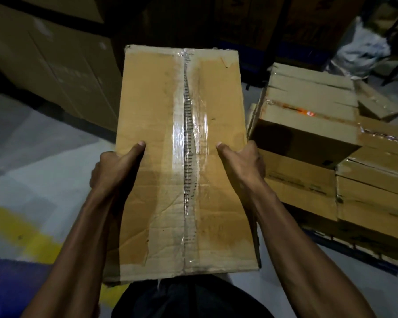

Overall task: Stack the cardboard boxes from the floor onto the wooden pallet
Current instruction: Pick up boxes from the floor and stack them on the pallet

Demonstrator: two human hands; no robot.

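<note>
**Taped box held in both hands, beside the stacked pile**

A long cardboard box (184, 161) is up off the floor, held in front of the person w/ its top face to the camera. Clear tape (190, 143) runs down the centre seam, wrinkled, w/ more tape across the far and near ends.

Left hand (115, 166) grips the box's left long edge about mid-length: thumb lies flat on the top face, fingers wrap round the side and are hidden under it. Right hand (244, 164) does the same on the right long edge, thumb on top pointing in toward the tape. Both hands clamped on the box, forearms running back to the bottom corners of the view.

Right of the held box sits a stack of cardboard boxes (326, 152), at least two layers, taped (one has an orange mark on its top edge). A dark slatted edge (354, 251) shows under the stack's near side; prob. the pallet, but too dark to be sure. The held box's right edge is near the stack's left corner, not touching as far as can be told.

Floor (32, 157) is pale grey w/ a yellow painted line (21, 232) at lower left. Large cartons (51, 60) stand behind at upper left; crumpled plastic wrap (363, 44) at upper right.
</note>
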